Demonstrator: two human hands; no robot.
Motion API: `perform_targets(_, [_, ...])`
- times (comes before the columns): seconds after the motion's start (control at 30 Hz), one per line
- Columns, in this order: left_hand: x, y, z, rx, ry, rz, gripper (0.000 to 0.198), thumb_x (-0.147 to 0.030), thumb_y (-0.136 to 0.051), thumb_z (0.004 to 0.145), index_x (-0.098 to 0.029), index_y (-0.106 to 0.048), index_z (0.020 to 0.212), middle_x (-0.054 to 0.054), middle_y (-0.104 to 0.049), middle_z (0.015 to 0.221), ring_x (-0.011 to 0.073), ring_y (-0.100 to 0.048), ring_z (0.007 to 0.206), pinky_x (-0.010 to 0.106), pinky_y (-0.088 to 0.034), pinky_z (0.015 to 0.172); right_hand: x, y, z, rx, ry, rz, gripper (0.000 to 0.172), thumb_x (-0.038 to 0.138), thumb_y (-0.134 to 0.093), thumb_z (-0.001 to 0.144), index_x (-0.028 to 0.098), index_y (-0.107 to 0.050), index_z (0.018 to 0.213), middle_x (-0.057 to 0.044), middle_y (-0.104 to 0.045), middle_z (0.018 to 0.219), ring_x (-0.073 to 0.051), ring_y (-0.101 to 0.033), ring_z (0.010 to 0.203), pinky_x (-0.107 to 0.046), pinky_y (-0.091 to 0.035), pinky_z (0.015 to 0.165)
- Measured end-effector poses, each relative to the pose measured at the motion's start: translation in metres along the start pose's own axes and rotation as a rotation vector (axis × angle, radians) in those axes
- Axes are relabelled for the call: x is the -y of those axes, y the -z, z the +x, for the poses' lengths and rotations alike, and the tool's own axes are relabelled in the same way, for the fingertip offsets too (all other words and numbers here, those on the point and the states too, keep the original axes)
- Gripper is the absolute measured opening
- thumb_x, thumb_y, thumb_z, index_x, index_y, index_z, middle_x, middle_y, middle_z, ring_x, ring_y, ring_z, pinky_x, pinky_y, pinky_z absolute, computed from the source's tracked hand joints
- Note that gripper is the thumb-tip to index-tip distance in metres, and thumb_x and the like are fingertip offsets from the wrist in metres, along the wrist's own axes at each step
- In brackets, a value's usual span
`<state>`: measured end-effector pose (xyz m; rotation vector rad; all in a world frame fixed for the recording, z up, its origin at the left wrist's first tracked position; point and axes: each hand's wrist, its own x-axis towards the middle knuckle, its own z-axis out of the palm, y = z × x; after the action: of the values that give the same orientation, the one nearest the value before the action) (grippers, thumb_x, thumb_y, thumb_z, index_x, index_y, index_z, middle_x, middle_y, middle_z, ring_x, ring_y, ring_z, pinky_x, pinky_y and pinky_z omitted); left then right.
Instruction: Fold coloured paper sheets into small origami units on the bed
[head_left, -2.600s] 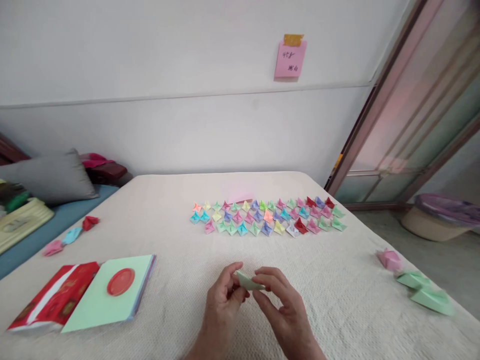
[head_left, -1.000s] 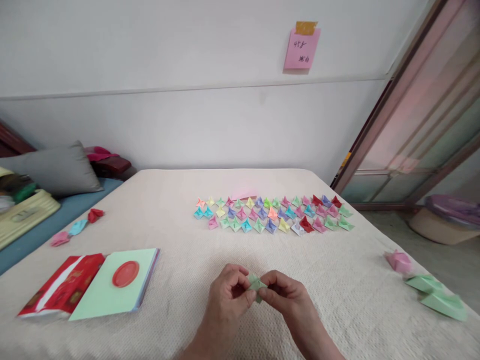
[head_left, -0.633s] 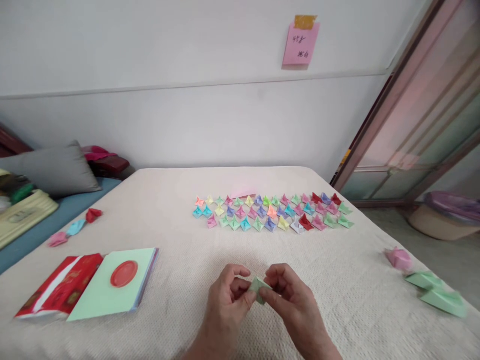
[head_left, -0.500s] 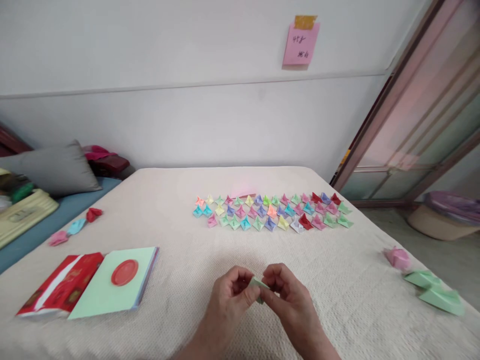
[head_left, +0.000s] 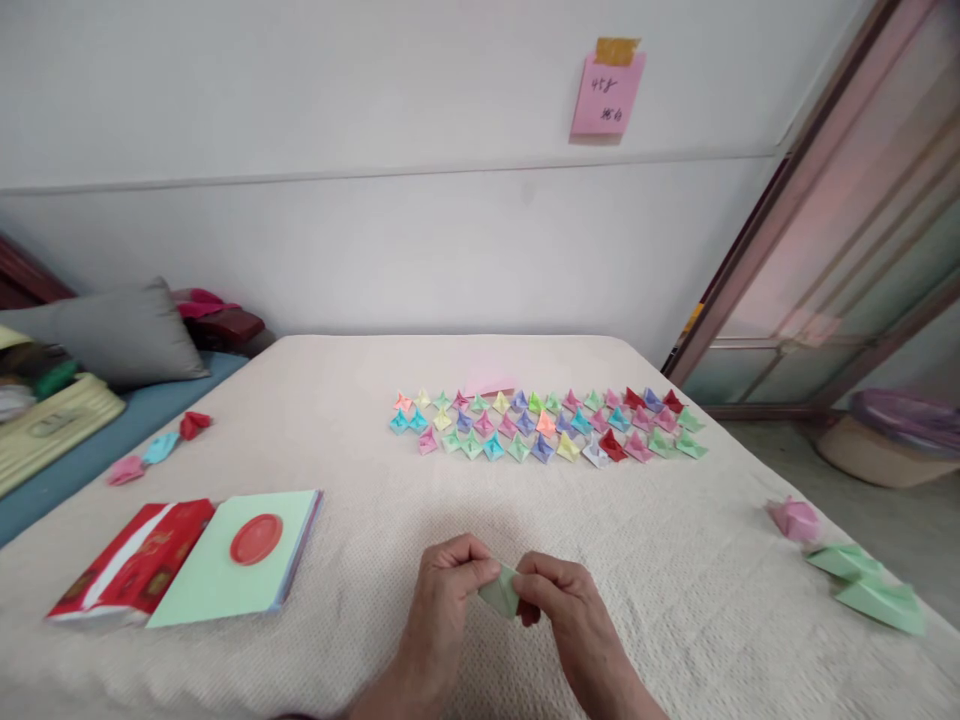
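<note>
A small folded piece of pale green paper (head_left: 498, 592) is held up between my two hands, above the cloth-covered table (head_left: 360, 640). My left hand (head_left: 450, 590) pinches its upper left part between thumb and forefinger. On the other side, my right hand (head_left: 561, 598) grips the right edge with thumb and fingers, hiding part of it. Beyond the hands lie rows of little folded paper boats (head_left: 542, 447) in many colours.
At the left, a red disc (head_left: 256, 540) rests on a stack of green paper (head_left: 202, 590) beside a red packet (head_left: 135, 560). Folded papers (head_left: 160, 448) lie farther left. Near the right edge are a pink folded piece (head_left: 795, 518) and green ones (head_left: 879, 602).
Both hands have shifted their hold on the green paper, which has turned and shows more of its flat face. The paper sits slightly lower and left. The view has moved a little.
</note>
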<state>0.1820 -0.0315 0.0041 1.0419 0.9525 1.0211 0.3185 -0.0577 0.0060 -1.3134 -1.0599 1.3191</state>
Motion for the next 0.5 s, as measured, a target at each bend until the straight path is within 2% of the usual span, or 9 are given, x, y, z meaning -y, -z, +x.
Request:
perform_targets(0.1, [0.003, 0.0, 0.001, -0.02, 0.017, -0.023, 0.019, -0.015, -0.055, 0.073, -0.017, -0.05, 0.055, -0.004, -0.042, 0.051, 0.0119, -0.041, 0.054, 0.026, -0.033, 0.055, -0.003, -0.002, 0.0, 0.066, -0.02, 0.042, 0.024, 0.025, -0.057, 0.072, 0.018, -0.055, 0.05, 0.002, -0.052, 0.048, -0.012, -0.043, 0.05, -0.026, -0.032, 0.053])
perform_targets(0.2, [0.003, -0.001, 0.003, 0.001, 0.015, -0.033, 0.02, -0.018, -0.053, 0.077, -0.017, -0.05, 0.058, -0.004, -0.044, 0.05, 0.0124, -0.045, 0.05, 0.026, -0.035, 0.052, -0.007, -0.004, 0.002, 0.165, -0.069, 0.069, 0.012, 0.021, -0.06, 0.067, 0.017, -0.059, 0.056, 0.002, -0.053, 0.05, -0.012, -0.044, 0.05, -0.026, -0.032, 0.051])
perform_targets(0.27, [0.002, -0.002, 0.004, 0.051, 0.018, -0.044, 0.018, -0.021, -0.054, 0.079, -0.017, -0.051, 0.062, -0.004, -0.047, 0.052, 0.0128, -0.048, 0.048, 0.026, -0.036, 0.05, -0.009, -0.004, 0.003, 0.155, -0.077, 0.082, 0.009, 0.02, -0.059, 0.065, 0.016, -0.06, 0.057, 0.002, -0.053, 0.05, -0.011, -0.044, 0.048, -0.025, -0.032, 0.049])
perform_targets(0.37, [0.001, -0.003, 0.006, 0.127, 0.008, -0.047, 0.007, -0.019, -0.06, 0.074, -0.017, -0.054, 0.072, -0.003, -0.054, 0.06, 0.0131, -0.053, 0.053, 0.026, -0.039, 0.054, -0.01, -0.002, 0.006, 0.095, -0.056, 0.106, 0.013, 0.022, -0.061, 0.068, 0.016, -0.059, 0.056, 0.002, -0.052, 0.049, -0.01, -0.042, 0.046, -0.024, -0.031, 0.048])
perform_targets(0.5, [-0.001, -0.002, 0.007, 0.051, -0.019, 0.01, 0.018, -0.013, -0.062, 0.068, -0.017, -0.054, 0.084, -0.005, -0.054, 0.06, 0.0109, -0.051, 0.053, 0.024, -0.039, 0.053, -0.011, 0.002, 0.009, 0.094, -0.07, 0.103, 0.02, 0.026, -0.064, 0.071, 0.017, -0.057, 0.055, 0.002, -0.053, 0.048, -0.01, -0.043, 0.045, -0.025, -0.031, 0.047])
